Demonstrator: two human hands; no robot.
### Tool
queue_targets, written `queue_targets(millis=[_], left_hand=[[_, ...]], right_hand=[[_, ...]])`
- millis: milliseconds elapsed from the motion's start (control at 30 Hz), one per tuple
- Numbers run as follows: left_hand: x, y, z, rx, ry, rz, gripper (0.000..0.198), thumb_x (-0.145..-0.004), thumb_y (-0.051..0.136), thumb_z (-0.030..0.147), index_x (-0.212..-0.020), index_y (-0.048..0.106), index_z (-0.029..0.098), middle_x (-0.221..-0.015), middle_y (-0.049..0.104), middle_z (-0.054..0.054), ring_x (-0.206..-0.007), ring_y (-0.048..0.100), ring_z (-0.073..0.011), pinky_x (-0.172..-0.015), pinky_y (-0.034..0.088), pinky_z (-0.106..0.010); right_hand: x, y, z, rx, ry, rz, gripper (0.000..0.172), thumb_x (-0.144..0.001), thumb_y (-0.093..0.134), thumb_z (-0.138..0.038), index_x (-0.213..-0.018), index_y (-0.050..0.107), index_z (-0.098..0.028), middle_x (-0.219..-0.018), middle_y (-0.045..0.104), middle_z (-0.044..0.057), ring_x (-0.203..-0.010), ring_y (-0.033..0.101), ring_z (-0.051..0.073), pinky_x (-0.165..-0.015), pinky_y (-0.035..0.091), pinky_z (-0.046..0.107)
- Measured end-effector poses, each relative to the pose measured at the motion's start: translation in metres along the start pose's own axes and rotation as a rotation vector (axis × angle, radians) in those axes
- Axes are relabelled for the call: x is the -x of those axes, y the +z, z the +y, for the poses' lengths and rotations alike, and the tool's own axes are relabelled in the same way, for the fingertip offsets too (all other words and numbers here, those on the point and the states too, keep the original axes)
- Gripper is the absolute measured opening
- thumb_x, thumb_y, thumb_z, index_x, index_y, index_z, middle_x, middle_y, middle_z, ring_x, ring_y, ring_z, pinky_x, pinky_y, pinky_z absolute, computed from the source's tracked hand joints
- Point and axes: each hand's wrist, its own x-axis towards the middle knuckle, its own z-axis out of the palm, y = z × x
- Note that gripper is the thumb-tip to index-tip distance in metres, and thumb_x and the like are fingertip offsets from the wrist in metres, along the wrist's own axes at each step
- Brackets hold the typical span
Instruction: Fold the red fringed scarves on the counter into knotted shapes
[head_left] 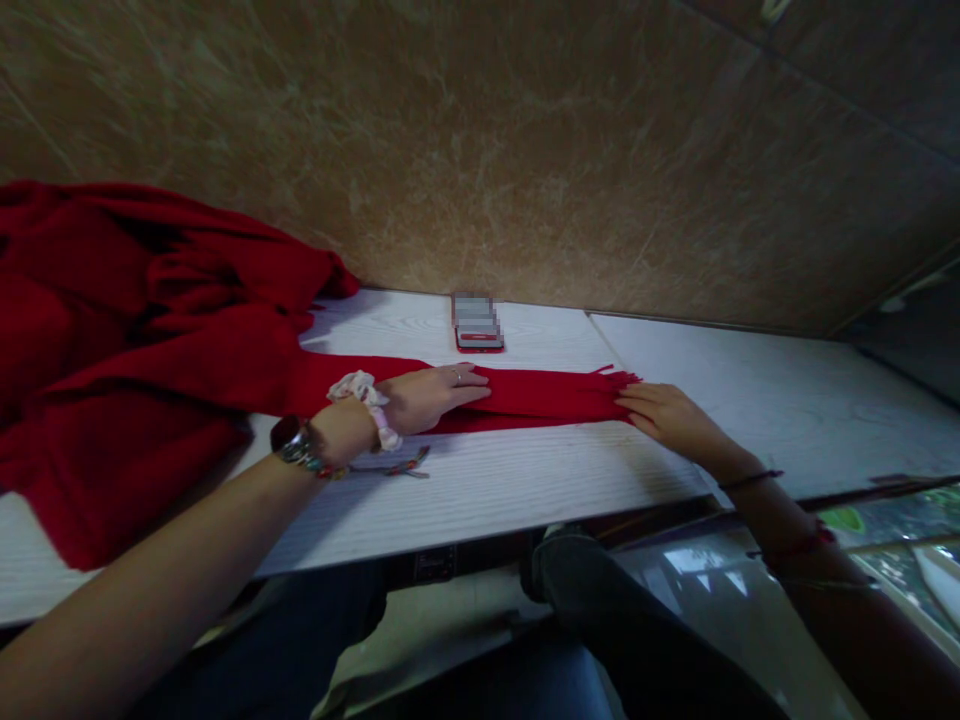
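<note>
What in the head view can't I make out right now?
All in the head view:
- Red cloth strip beneath the left hand: covered by palm and fingers.
- Part of its fringed end: covered by the right hand.
- Red bundle: cut off by the left edge.
- Phone display: pixelated.
- Watch dial: too dark and small.

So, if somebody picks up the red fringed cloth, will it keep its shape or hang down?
It would probably hang floppy: at the left, the red cloth slumps in loose folds. Its fringe would likely dangle, since the strands look thin and splayed. If pushed, the flat strip under the left hand might wrinkle; a lengthwise crease shows.
</note>
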Motion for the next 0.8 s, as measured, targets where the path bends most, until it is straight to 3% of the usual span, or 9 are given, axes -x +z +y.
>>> queue_targets(millis=[133, 267, 467, 600, 700, 800], left_hand=[[0.002, -0.010, 0.000, -0.081, -0.011, 0.048, 0.047, -0.082, 0.036, -0.001, -0.121, 0.051, 0.021, -0.134, 0.042, -0.004, -0.131, 0.024, -0.0207, -0.104, 0.027, -0.036], [0.003, -0.016, 0.005, -0.122, -0.054, -0.039, 0.038, -0.085, 0.040, 0.006, -0.113, 0.058, 0.024, -0.130, 0.048, -0.002, -0.129, 0.028, -0.0226, -0.104, 0.023, -0.042], [0.007, -0.005, 0.002, -0.118, -0.035, -0.069, 0.043, -0.080, 0.044, 0.006, -0.115, 0.055, 0.027, -0.129, 0.049, 0.000, -0.125, 0.036, -0.0224, -0.103, 0.022, -0.042], [0.008, 0.000, 0.005, -0.080, -0.053, -0.080, 0.043, -0.076, 0.049, 0.012, -0.117, 0.054, 0.022, -0.128, 0.050, -0.004, -0.121, 0.041, -0.0235, -0.101, 0.026, -0.043], [0.000, -0.004, 0.019, -0.078, -0.122, -0.021, 0.026, -0.083, 0.044, 0.022, -0.099, 0.064, 0.018, -0.123, 0.055, -0.005, -0.119, 0.044, -0.0224, -0.102, 0.027, -0.042], [-0.016, -0.006, 0.037, -0.095, -0.164, 0.035, 0.031, -0.088, 0.035, 0.024, -0.091, 0.064, 0.014, -0.120, 0.056, -0.007, -0.108, 0.053, -0.0213, -0.092, 0.040, -0.036]], right_hand=[[-0.003, 0.001, -0.008, 0.116, -0.020, 0.098, 0.022, -0.083, 0.048, -0.015, -0.093, 0.067, -0.014, -0.097, 0.068, 0.009, -0.092, 0.060, 0.020, -0.082, 0.044, 0.037], [-0.002, 0.003, -0.015, 0.164, -0.046, 0.123, 0.023, -0.083, 0.046, -0.013, -0.095, 0.066, -0.014, -0.096, 0.067, 0.010, -0.092, 0.059, 0.020, -0.083, 0.041, 0.038], [0.000, 0.006, -0.022, 0.219, -0.073, 0.130, 0.024, -0.084, 0.043, -0.011, -0.095, 0.065, -0.013, -0.092, 0.068, 0.009, -0.088, 0.058, 0.019, -0.083, 0.041, 0.035], [0.000, 0.004, -0.020, 0.110, -0.071, 0.117, 0.023, -0.081, 0.045, -0.010, -0.095, 0.064, -0.011, -0.095, 0.067, 0.011, -0.090, 0.059, 0.021, -0.080, 0.044, 0.037], [-0.007, -0.007, -0.021, -0.090, -0.024, 0.168, 0.030, -0.074, 0.044, -0.004, -0.096, 0.062, -0.013, -0.102, 0.064, 0.011, -0.099, 0.056, 0.022, -0.085, 0.044, 0.040], [-0.027, -0.019, -0.030, -0.264, 0.040, 0.209, 0.032, -0.070, 0.041, -0.002, -0.093, 0.058, -0.017, -0.102, 0.063, 0.010, -0.102, 0.054, 0.022, -0.088, 0.044, 0.041]])
